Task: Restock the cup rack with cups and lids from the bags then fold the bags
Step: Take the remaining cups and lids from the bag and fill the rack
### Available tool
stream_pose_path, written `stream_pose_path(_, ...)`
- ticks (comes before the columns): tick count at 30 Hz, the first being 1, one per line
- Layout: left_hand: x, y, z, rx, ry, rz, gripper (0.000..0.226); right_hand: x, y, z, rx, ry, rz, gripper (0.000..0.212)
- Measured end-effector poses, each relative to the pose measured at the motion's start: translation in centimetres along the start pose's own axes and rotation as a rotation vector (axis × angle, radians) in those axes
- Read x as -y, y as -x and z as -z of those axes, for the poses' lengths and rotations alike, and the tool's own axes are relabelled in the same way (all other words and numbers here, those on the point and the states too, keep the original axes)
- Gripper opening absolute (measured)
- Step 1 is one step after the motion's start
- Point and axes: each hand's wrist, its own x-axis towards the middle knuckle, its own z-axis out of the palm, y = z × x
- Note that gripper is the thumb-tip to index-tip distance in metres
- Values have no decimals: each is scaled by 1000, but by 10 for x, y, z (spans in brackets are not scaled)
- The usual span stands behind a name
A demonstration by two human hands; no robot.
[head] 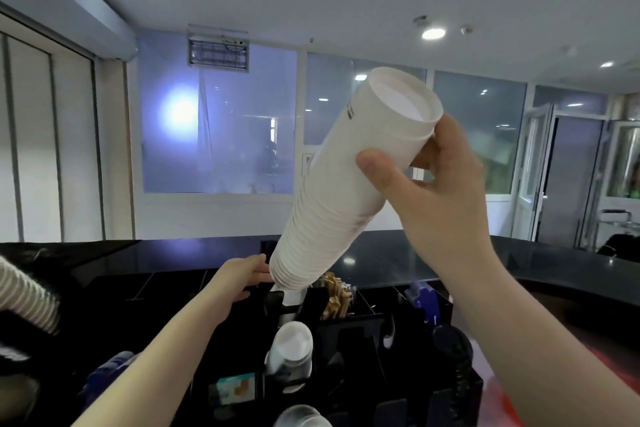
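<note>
A tall stack of white paper cups leans from lower left to upper right above the black cup rack. My right hand grips the stack near its upper end, thumb across the front. My left hand touches the stack's lower end, which sits at a slot at the back of the rack. A shorter stack of white cups stands in a rack slot below. Black lids fill a slot at the right.
A ribbed stack of cups lies at the left edge. Wooden stirrers stand in a rack compartment behind the stack. A clear cup rim shows at the bottom. The black counter curves round behind the rack.
</note>
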Motion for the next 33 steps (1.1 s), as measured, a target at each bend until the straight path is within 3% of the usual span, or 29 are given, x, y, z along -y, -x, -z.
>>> stream_pose_path(8, 22, -8, 3, -64, -34, 27, 21, -13, 4, -23, 68, 63, -74, 62)
stream_pose_path(12, 27, -9, 3, -43, -33, 9, 10, -20, 5, -33, 68, 113, -64, 69)
stream_pose_path(18, 33, -4, 5, -29, -71, -95, 22, -15, -2, -42, 86, 197, -48, 71)
stream_pose_path(26, 34, 2, 13, 80, -168, -162, 17, -5, 10, -54, 137, 317, 35, 75)
stream_pose_path(33, 44, 5, 15, 52, -199, -244, 36, -50, 5, -53, 172, 314, -169, 74)
